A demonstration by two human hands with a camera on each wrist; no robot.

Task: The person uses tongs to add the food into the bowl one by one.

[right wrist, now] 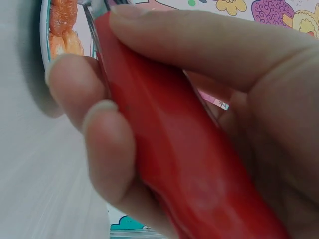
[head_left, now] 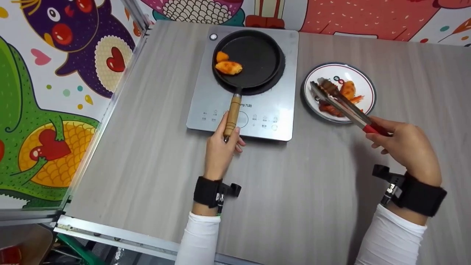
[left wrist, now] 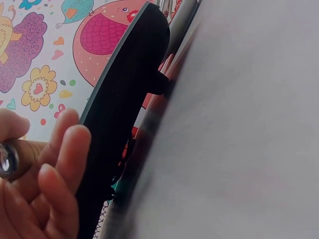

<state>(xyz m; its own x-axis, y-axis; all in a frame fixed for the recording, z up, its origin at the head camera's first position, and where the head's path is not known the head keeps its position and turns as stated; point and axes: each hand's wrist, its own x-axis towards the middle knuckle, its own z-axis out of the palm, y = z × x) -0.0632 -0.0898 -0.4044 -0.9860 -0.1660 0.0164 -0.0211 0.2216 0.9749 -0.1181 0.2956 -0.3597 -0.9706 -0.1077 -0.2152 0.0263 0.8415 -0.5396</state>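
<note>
gripping the pan handle [head_left: 232, 116] with left hand [head_left: 220, 149], pan [head_left: 255, 55] just past it, and right hand [head_left: 410, 145] kinda pinching tongs [head_left: 346, 111] over the plate [head_left: 362, 82] ahead.

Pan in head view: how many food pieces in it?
2: larger piece at left in the pan, smaller piece just beyond it; none seem hidden.

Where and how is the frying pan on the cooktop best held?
By the wooden handle, probably from the near side: it juts from the frying pan's round black body toward the person, and is slim enough for fingers to wrap round. The left hand has it near that end. I'd avoid the rim; the pan sits on the portable cooktop and may be hot.
</note>
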